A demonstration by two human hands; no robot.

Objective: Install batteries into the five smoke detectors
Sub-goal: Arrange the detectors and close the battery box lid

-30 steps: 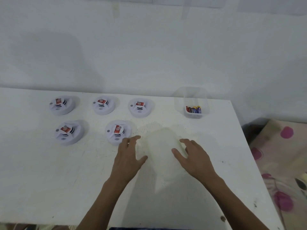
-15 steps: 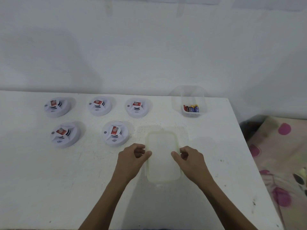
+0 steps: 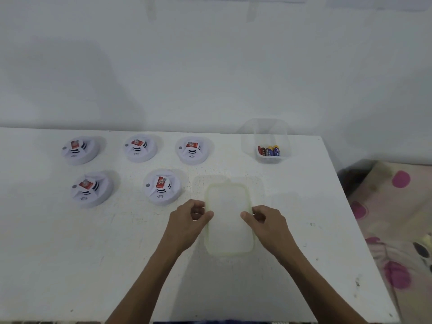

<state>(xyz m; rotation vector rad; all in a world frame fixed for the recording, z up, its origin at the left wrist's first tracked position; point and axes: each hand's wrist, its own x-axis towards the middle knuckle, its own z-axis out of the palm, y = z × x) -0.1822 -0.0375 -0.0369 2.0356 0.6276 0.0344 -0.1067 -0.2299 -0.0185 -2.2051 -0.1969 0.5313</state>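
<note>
Gripping a translucent lid [image 3: 229, 220] by its long edges, we hold it flat at the front of the white desk [image 3: 70, 265], our left hand [image 3: 187, 220] on one side and our right hand [image 3: 268, 223] on the other. On each, the thumb lies on the rim and the fingers [image 3: 198, 208] are curled in at the edge, pinching it (whether the lid rests on the desk or sits just above it, we cannot tell). The batteries [image 3: 268, 151] sit in an uncovered clear tub [image 3: 264, 136] at the back right of the desk, well apart from both hands. The five red-tagged smoke detectors [image 3: 140, 147] sit face up in two rows to the left, three behind and two in front; the nearest detector [image 3: 162, 185] is near our left hand. By our reading the task is at its opening step: tub uncovered, no battery out, no detector turned over. The next move calls for releasing the lid, reaching back to the tub for a battery and turning a detector over to find its compartment.
</note>
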